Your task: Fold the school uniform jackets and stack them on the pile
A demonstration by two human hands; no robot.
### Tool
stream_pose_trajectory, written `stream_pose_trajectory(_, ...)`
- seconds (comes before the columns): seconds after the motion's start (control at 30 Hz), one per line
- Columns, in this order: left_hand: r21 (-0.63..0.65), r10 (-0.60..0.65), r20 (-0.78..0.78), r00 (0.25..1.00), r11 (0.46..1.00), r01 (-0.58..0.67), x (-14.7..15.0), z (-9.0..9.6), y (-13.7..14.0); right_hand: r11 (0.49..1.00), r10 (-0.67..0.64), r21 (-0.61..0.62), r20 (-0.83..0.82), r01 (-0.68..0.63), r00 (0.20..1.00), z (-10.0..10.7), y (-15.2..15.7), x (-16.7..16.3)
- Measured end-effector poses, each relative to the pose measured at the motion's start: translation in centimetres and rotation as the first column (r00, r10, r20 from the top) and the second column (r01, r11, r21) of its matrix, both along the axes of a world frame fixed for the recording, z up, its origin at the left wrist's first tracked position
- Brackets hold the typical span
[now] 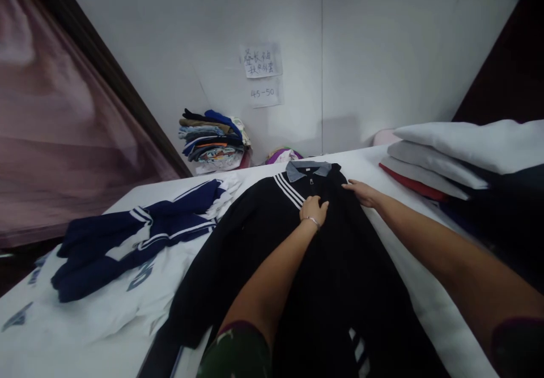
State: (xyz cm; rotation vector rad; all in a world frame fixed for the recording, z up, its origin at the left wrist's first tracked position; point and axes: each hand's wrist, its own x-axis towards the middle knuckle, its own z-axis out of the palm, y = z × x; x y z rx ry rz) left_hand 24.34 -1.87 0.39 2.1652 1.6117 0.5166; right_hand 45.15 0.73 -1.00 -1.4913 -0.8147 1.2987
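A black long-sleeved top lies front up on the table, with a grey collar, a short zip and white diagonal stripes on one side of the chest. My left hand, with a bracelet at the wrist, rests on the chest below the zip pull. Its thumb stands apart from the bent fingers. At the outer edge of the shoulder on the right is my right hand, fingers stretched out and touching the cloth. The lower part of the top is partly hidden by my left forearm.
Navy garments with white trim lie on white clothing at the left. A stack of folded clothes stands by the wall. Piled folded garments rise at the right. Handwritten paper signs hang on the wall; a pink curtain is at left.
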Motion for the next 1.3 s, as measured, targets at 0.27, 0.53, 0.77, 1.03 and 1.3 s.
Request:
stream_pose_trajectory(0.27, -0.132, 0.130, -0.129, 0.983, 0.980, -0.147, 1.8, -1.0, 3.1, 0.989, 0.070, 0.098, 0.346, -0.110, 0.936, -0.9, -5.5, -1.8)
stream_pose_trajectory(0.53, 0.024, 0.165, -0.187, 0.968, 0.986, -0.163, 1.1, -0.4, 2.2, 0.970, 0.083, 0.075, 0.791, -0.231, 0.606, -1.7, -7.3, -4.0)
stream_pose_trajectory(0.77, 0.186, -0.196, -0.320, 0.927, 0.946, 0.265, 1.6, -3.2, -1.1, 0.926, 0.143, -0.099, 0.985, -0.366, 0.097, -1.4, -8.5, -3.6)
stream_pose_trajectory(1.03, 0.099, -0.244, -0.349, 0.905, 0.951, 0.294, 1.4, -4.9, -2.2, 0.928, 0.023, 0.007, 0.997, -0.372, 0.076, 0.7, -0.7, -2.3)
stream_pose_trajectory(1.3, 0.068, -0.247, -0.326, 0.913, 0.957, 0.283, 1.5, -4.5, -2.5, 0.905, 0.258, -0.212, 0.963, -0.369, 0.080, -2.7, 4.4, -3.2)
